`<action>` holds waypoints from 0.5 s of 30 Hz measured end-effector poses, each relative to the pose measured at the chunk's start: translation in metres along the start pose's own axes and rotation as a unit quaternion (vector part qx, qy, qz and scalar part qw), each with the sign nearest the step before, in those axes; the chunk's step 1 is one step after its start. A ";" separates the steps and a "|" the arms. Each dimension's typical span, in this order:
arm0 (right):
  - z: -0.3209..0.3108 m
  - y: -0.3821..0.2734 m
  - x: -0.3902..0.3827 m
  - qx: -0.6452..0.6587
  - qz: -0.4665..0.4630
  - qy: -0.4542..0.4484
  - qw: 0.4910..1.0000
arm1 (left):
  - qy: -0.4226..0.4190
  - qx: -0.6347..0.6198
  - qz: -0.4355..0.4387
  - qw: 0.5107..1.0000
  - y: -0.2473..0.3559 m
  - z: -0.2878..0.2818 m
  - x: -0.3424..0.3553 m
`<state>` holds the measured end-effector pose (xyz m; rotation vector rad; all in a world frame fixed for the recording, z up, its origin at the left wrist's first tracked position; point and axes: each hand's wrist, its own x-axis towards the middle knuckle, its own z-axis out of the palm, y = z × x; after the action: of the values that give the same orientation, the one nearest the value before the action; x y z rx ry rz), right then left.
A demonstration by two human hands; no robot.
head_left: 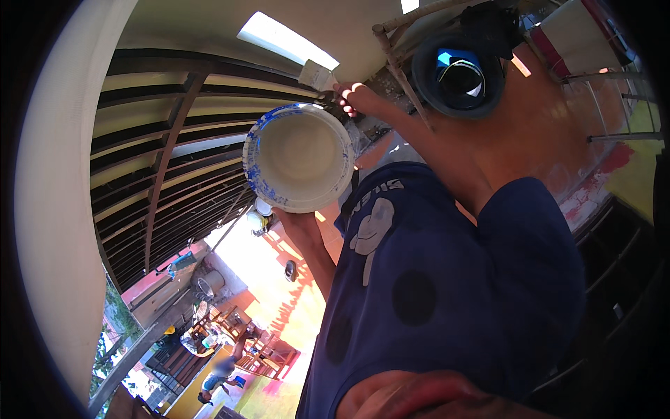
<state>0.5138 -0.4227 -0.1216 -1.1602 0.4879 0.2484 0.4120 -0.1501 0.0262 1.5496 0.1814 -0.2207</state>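
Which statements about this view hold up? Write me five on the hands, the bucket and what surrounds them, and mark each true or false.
1. The left hand holds the bucket. True.
2. The bucket's rim is spotless. False: it is blotched with blue.
3. The right hand holds a flat, pale tool. True.
4. The dark tub is left of the bucket in the picture. False: it is to the right.
5. The shirt is yellow. False: it is dark blue.
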 end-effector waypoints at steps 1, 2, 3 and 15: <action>-0.020 0.018 -0.028 0.012 -0.026 -0.048 0.998 | 0.004 0.000 -0.042 0.999 0.002 0.005 0.003; -0.028 0.033 -0.057 0.079 -0.041 -0.024 0.996 | -0.007 -0.011 -0.060 0.998 0.001 0.009 0.004; -0.034 0.043 -0.089 0.130 -0.027 0.042 0.990 | -0.018 -0.032 -0.085 0.996 0.000 0.013 0.005; -0.037 0.051 -0.340 0.316 -0.194 0.269 0.889 | -0.377 -0.177 -0.217 0.883 -0.058 0.050 -0.009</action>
<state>0.1875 -0.4164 -0.0078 -0.6408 0.7367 -0.5690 0.3877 -0.2000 -0.0265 0.9491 -0.0541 -1.0661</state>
